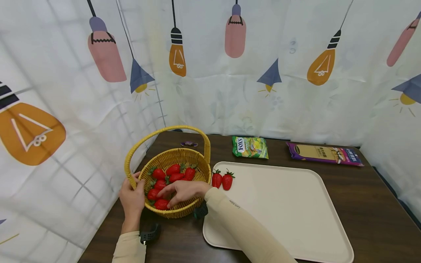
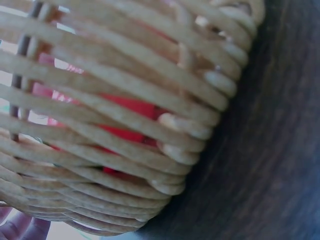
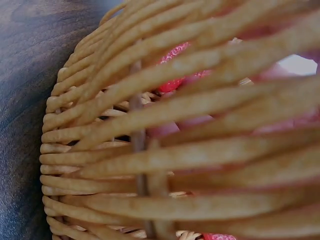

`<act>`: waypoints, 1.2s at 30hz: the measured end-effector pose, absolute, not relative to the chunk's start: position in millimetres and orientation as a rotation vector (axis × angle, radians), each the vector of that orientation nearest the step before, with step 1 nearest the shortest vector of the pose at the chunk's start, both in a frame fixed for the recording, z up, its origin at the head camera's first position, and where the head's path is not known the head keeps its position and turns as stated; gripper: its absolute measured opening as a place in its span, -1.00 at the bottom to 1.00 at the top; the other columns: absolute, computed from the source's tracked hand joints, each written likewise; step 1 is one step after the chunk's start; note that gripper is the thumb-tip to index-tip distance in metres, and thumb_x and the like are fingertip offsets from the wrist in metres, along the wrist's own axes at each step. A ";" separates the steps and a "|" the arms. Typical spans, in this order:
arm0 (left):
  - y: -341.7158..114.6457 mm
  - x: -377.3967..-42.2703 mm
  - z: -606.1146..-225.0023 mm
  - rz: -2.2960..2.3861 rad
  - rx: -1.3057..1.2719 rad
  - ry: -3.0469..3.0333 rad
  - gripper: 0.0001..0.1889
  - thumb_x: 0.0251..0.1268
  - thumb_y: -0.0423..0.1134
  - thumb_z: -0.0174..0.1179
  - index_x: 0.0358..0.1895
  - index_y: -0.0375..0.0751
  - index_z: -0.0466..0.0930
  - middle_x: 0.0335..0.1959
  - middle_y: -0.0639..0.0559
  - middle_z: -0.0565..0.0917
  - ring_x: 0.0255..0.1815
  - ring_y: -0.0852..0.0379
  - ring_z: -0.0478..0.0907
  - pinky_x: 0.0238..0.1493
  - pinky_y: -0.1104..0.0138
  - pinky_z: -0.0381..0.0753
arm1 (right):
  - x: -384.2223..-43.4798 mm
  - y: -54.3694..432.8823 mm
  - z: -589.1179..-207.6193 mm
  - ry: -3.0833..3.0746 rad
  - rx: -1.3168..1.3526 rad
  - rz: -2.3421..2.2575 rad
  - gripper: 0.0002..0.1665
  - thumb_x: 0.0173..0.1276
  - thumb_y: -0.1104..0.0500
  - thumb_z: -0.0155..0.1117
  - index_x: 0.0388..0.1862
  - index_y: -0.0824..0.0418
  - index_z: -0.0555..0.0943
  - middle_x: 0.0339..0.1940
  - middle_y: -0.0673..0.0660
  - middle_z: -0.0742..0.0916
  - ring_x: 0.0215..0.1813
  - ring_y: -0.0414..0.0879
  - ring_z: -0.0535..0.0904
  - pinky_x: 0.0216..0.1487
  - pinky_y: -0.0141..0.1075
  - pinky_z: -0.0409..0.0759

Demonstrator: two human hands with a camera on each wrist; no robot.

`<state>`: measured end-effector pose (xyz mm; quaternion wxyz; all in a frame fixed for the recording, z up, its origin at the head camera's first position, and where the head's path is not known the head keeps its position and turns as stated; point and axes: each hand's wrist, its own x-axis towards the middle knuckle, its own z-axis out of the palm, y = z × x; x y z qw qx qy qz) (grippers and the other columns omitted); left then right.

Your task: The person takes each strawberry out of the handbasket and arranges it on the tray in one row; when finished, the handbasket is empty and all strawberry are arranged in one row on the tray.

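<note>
While the left hand (image 1: 132,199) steadies the yellow wicker basket (image 1: 172,213), the right hand (image 1: 184,191) dips in over the near rim. Left grip: closed on the rim beside the foot of the handle, thumb on top, wrist rising from the near side. Right grip: palm down, index finger and thumb apart with a front strawberry (image 1: 161,204) between them; can't tell whether it's pinched. Right forearm slants across the near left part of the cream tray (image 1: 279,208). More red strawberries (image 1: 159,173) lie piled in the basket, and two strawberries (image 1: 227,180) sit side by side at the tray's far left corner.

Basket stands near the left edge of the dark worktop (image 1: 378,204), close to the printed curtain (image 1: 210,102), so tight on that side. Tray rim is just beside the basket on the right; wide room over the tray beyond the forearm. Both wrist views: mostly woven wall, red through the gaps.

Green packet (image 1: 250,147) behind the tray reads "FOX'S". Purple packet (image 1: 325,154) to its right has Chinese characters, too small to read surely. Lettering on the right sleeve (image 1: 243,226) also illegible.
</note>
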<state>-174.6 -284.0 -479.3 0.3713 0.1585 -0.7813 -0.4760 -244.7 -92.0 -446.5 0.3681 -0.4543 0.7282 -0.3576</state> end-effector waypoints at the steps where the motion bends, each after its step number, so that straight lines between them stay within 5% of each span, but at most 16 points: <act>1: -283.8 -174.4 -479.1 -1.218 0.402 -2.006 -0.87 0.25 -0.42 0.15 -0.46 -0.32 0.45 0.01 -0.11 0.71 -0.21 0.43 0.44 -0.28 0.37 0.30 | -244.9 -92.0 -446.3 1.870 -1.177 -0.905 -0.39 0.26 0.18 0.35 0.32 0.05 0.51 0.18 -0.12 0.62 0.14 -0.30 0.48 0.13 -0.44 0.44; 14: -281.6 -174.0 -477.2 -1.209 0.398 -2.014 -0.86 0.24 -0.44 0.16 -0.46 -0.31 0.44 0.02 -0.11 0.70 -0.26 0.40 0.44 -0.33 0.36 0.27 | -245.3 -91.9 -445.3 1.831 -1.199 -0.885 -0.46 0.25 0.31 0.31 0.24 0.13 0.56 -0.08 -0.06 0.66 -0.08 -0.28 0.51 -0.06 -0.44 0.54; 21: -282.7 -173.8 -477.9 -1.212 0.411 -2.015 -0.87 0.24 -0.42 0.16 -0.46 -0.32 0.45 0.02 -0.10 0.70 -0.24 0.42 0.44 -0.31 0.36 0.29 | -247.9 -94.7 -449.2 1.800 -1.201 -0.839 -0.42 0.21 0.33 0.28 0.24 0.08 0.56 0.06 -0.15 0.63 0.04 -0.30 0.47 0.00 -0.45 0.51; 27: -283.7 -174.0 -478.7 -1.202 0.416 -2.016 -0.86 0.25 -0.42 0.15 -0.46 -0.32 0.45 0.01 -0.09 0.71 -0.16 0.32 0.49 -0.31 0.39 0.31 | -246.5 -94.7 -449.9 1.786 -1.191 -0.895 -0.55 0.27 0.25 0.34 0.16 0.12 0.60 -0.16 -0.09 0.67 -0.13 -0.27 0.52 -0.12 -0.40 0.57; 36: -283.6 -173.8 -479.0 -1.190 0.410 -2.014 -0.88 0.23 -0.42 0.16 -0.45 -0.31 0.46 0.00 -0.09 0.71 -0.28 0.46 0.43 -0.36 0.42 0.28 | -245.4 -95.2 -450.2 1.808 -1.225 -0.911 -0.64 0.28 0.26 0.34 0.07 0.16 0.65 -0.10 -0.18 0.70 -0.06 -0.37 0.53 0.05 -0.49 0.48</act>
